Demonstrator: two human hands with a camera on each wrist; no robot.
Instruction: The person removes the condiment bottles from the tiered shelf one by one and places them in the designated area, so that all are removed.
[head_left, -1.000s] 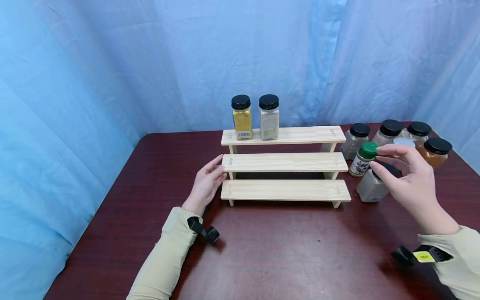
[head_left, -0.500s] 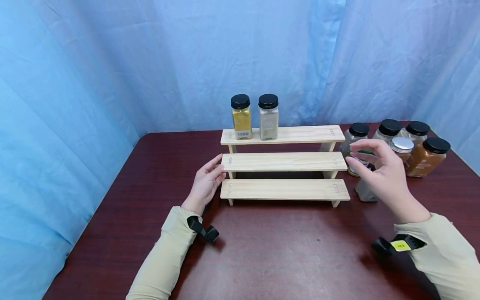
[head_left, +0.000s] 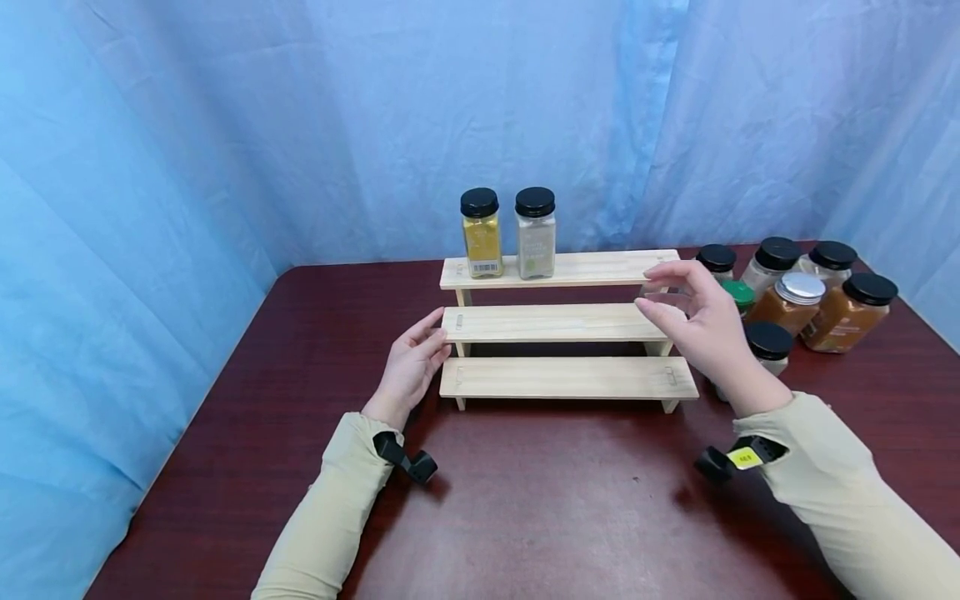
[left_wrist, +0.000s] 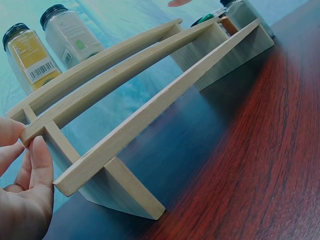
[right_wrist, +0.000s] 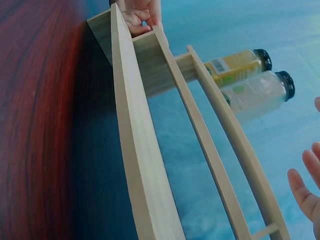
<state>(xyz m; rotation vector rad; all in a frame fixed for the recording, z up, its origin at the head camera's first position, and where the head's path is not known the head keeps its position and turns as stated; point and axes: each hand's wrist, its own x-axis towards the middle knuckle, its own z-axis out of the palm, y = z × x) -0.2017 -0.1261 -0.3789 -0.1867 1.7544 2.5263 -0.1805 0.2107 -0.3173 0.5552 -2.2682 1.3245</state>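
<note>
A three-tier wooden shelf rack (head_left: pixel 562 379) stands on the table. My left hand (head_left: pixel 408 358) pinches the left end of its middle tier between thumb and fingers, which the left wrist view shows close up. On the top tier, toward the left, stand a jar of yellow powder (head_left: pixel 482 242) and a jar of pale grey powder (head_left: pixel 536 242), both black-lidded. My right hand (head_left: pixel 701 329) hovers over the rack's right end, thumb and fingers apart and curved, with nothing between them. In the right wrist view, its fingers (right_wrist: pixel 300 192) show at the right edge.
At the right of the rack, several spice jars cluster: a green-capped one (head_left: pixel 738 293), a silver-lidded one (head_left: pixel 787 308), a jar of orange-brown powder (head_left: pixel 843 318) and other black-lidded ones. My right forearm partly hides a grey jar (head_left: pixel 771 343). Blue curtains (head_left: pixel 375 125) hang behind the table.
My right hand has moved left, empty, from beside the green-capped jar to over the rack's right end. My left hand keeps its hold on the middle tier.
</note>
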